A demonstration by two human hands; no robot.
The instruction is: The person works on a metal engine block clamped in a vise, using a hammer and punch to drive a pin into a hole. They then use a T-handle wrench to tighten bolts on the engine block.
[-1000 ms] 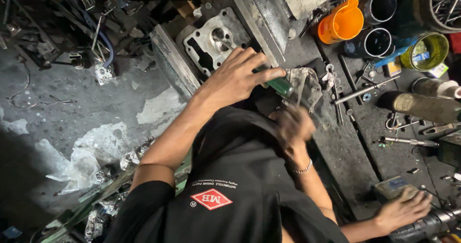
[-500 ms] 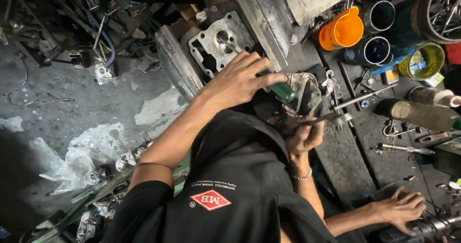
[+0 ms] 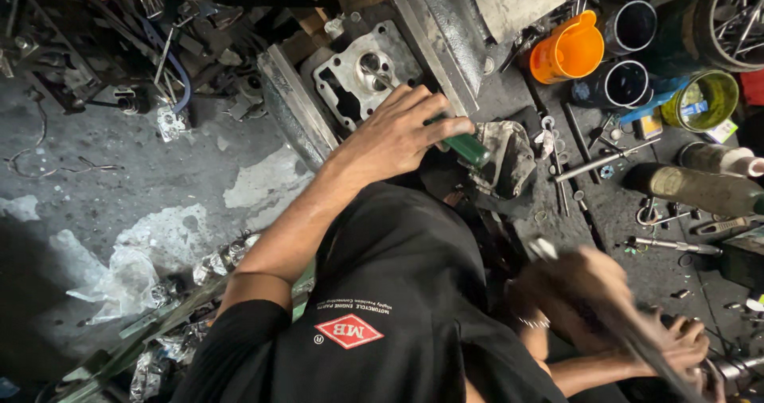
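Two hands: both the person's own, over a cluttered dark worktop (image 3: 621,236).
Left hand (image 3: 402,136): grip curled tight round a green tool handle (image 3: 465,148), just beside the grey metal part (image 3: 505,160).
Right hand (image 3: 589,288): blurred, grip closed on a long metal tool (image 3: 637,339).
Nearby: cylinder head (image 3: 362,81), orange jug (image 3: 567,50).

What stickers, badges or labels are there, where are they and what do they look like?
Badge: on the black shirt, a red diamond with white edging.
Small white print: two lines just above the badge.
Label: on the yellow-green tin at the right, a blue strip.
No screens or signs show.
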